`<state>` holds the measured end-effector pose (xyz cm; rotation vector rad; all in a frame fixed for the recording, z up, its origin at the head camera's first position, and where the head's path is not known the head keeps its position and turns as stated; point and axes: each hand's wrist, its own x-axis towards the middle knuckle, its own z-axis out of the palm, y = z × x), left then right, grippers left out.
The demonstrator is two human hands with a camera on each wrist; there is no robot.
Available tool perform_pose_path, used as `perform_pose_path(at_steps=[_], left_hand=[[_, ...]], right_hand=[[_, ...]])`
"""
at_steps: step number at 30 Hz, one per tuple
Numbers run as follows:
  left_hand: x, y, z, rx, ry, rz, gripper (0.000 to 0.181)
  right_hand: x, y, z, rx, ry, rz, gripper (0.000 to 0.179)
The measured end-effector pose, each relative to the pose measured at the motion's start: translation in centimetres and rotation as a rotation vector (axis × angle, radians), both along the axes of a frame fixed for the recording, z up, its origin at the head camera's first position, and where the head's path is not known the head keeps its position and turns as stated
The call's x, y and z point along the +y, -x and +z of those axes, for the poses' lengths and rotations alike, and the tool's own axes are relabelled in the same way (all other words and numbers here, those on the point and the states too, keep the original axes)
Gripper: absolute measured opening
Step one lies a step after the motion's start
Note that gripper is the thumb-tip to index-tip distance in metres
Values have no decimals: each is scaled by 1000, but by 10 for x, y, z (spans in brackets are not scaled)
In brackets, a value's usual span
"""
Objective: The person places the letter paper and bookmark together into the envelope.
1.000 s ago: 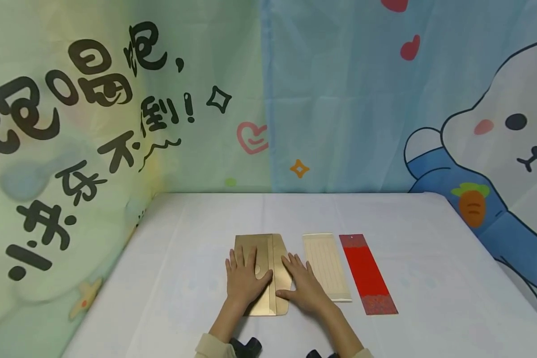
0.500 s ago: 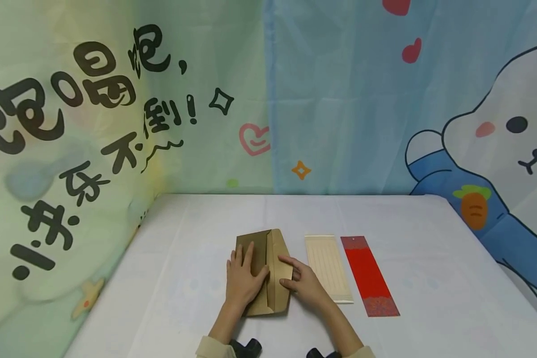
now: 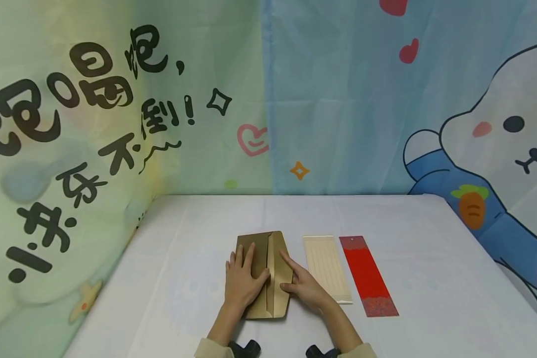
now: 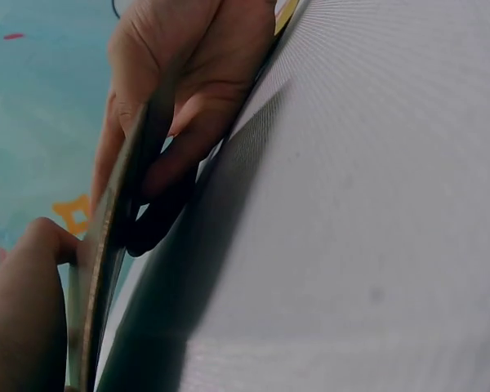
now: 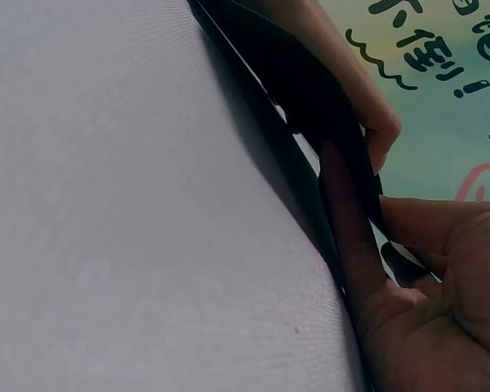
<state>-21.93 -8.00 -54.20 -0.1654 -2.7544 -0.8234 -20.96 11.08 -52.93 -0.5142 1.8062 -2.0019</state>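
Observation:
A gold-brown envelope [image 3: 275, 303] with a long folded flap on its right side lies on the white table. My left hand [image 3: 241, 283] rests on its left part, fingers spread and fairly straight, thumb near the flap's fold. At the right edge my right hand [image 3: 309, 288] pinches the envelope between thumb and fingers. The right wrist view has the fingers [image 5: 351, 220] under the dark edge and the thumb above. Seen edge-on in the left wrist view, the envelope [image 4: 106, 237] stands tilted off the table there. What is inside the envelope is hidden.
Right of the envelope lies a cream panel [image 3: 327, 268] with fine lengthwise lines. Beyond it is a red strip [image 3: 369, 276] with patterned ends. The white table [image 3: 183, 248] meets a printed curtain [image 3: 331, 99] at its back edge.
My right hand has gone from lying flat on the envelope to pinching its right edge, which has risen slightly. Its index finger is straighter than half a second ago. My left hand has barely moved.

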Motion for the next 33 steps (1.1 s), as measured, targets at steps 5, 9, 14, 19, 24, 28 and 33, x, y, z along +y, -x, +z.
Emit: perform_pose_path(at_steps=[5,9,14,19,24,28,33], left_hand=[[1,1,0,23,64,26,80],[2,1,3,66,102,63,85],[4,3,4,115,103,86,88],[4,3,4,116,45,85,84],[3,3,5,116,-17,99,82],[3,3,4,109,-15,106,81],[4,4,4,106,32,123,82]], right_hand=[[-1,0,-1,53,-35,-28,87],[-1,1,-3,64,-16,-16,87],[-1,2,-3,62,39,10,88],[-1,1,-3,62,70,22,88],[-1,1,-2,53,58,22,88],[-1,1,-2,15,52,41,88],[0,1,-2,6,58,55,88]])
